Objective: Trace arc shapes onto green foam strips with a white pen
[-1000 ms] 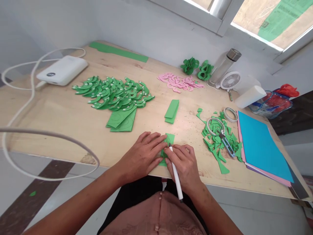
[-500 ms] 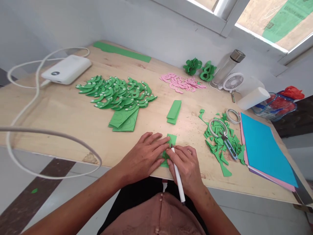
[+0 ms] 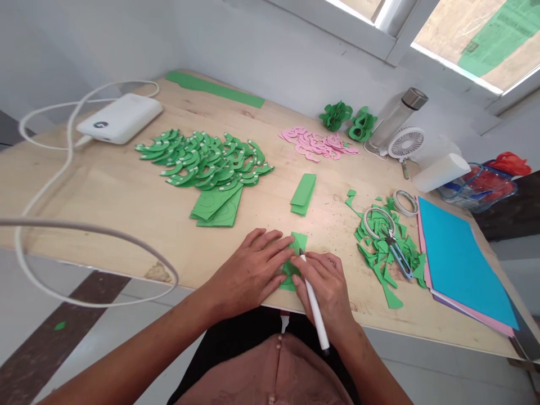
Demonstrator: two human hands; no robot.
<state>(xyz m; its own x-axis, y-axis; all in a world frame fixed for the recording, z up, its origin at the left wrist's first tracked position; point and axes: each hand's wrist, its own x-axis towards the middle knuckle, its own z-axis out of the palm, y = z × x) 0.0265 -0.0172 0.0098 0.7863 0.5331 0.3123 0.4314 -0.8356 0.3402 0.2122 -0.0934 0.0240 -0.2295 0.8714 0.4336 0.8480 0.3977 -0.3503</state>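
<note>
My right hand (image 3: 324, 284) is closed around a white pen (image 3: 315, 312) with dark ends. Its tip is at a small green paper strip (image 3: 300, 241) by the table's near edge. My left hand (image 3: 253, 270) lies flat with fingers stretched over the strip's left side, covering part of it. Under the hands, a darker green patch shows on the strip, too hidden to make out. Just beyond lies a folded green paper piece (image 3: 303, 194). To the left, green paper pieces with drawn curves (image 3: 217, 207) sit partly beneath a pile of green curved cutouts (image 3: 206, 160).
On the right are green scraps (image 3: 386, 275) with snips (image 3: 399, 256) and a tape roll (image 3: 378, 224) on top, beside blue sheets (image 3: 464, 253). Pink cutouts (image 3: 316, 143), a bottle (image 3: 392, 121) and a fan (image 3: 405, 142) stand behind. A white cable (image 3: 46, 188) loops at left.
The pen tip has shifted slightly over the green strip and the pen leans a little more. My left hand stays in place. The whole view has moved slightly.
</note>
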